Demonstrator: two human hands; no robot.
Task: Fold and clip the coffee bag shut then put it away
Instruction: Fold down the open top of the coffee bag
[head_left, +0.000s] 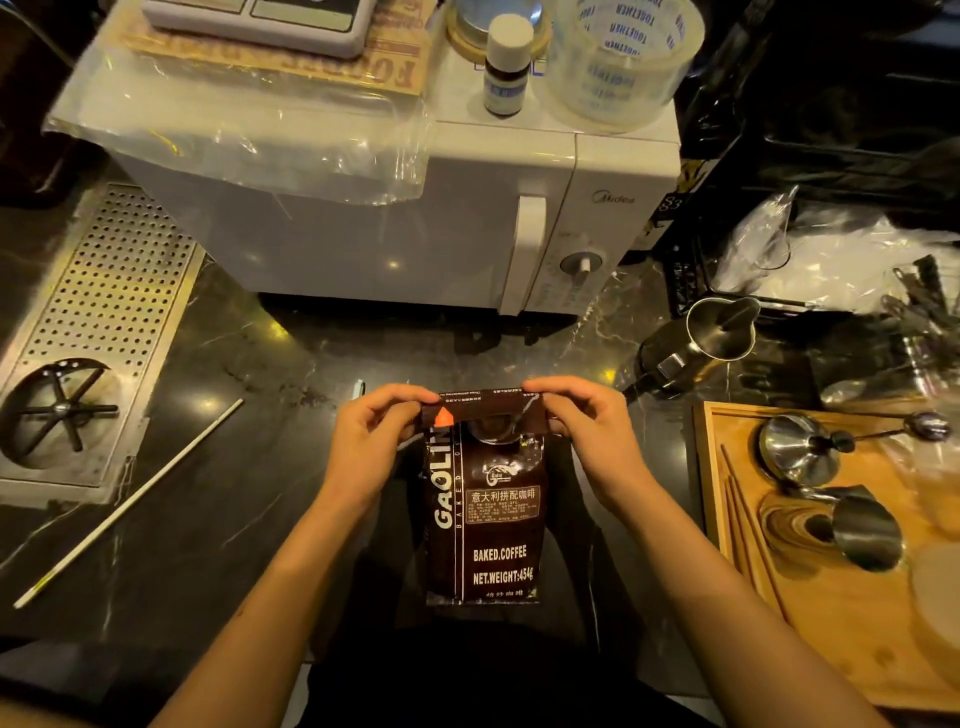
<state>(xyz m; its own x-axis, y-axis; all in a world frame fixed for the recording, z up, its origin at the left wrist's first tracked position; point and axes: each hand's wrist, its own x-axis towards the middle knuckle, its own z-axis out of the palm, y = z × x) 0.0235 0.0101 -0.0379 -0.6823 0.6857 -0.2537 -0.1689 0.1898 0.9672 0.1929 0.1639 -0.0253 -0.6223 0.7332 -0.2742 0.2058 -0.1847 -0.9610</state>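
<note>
A dark brown coffee bag (485, 525) with white lettering stands upright on the dark marble counter in front of me. Its top edge is folded over into a flat band. My left hand (369, 441) pinches the left end of that fold, beside a small orange mark on the bag. My right hand (582, 431) pinches the right end of the fold. A long thin white stick-like clip (130, 501) lies on the counter to the left, apart from both hands.
A white microwave (415, 218) stands behind the bag, with a tape roll (618, 57) and small bottle (506, 65) on top. A perforated metal drip tray (93, 332) sits left. A steel pitcher (696, 340) and a wooden tray (852, 639) with metal tools are right.
</note>
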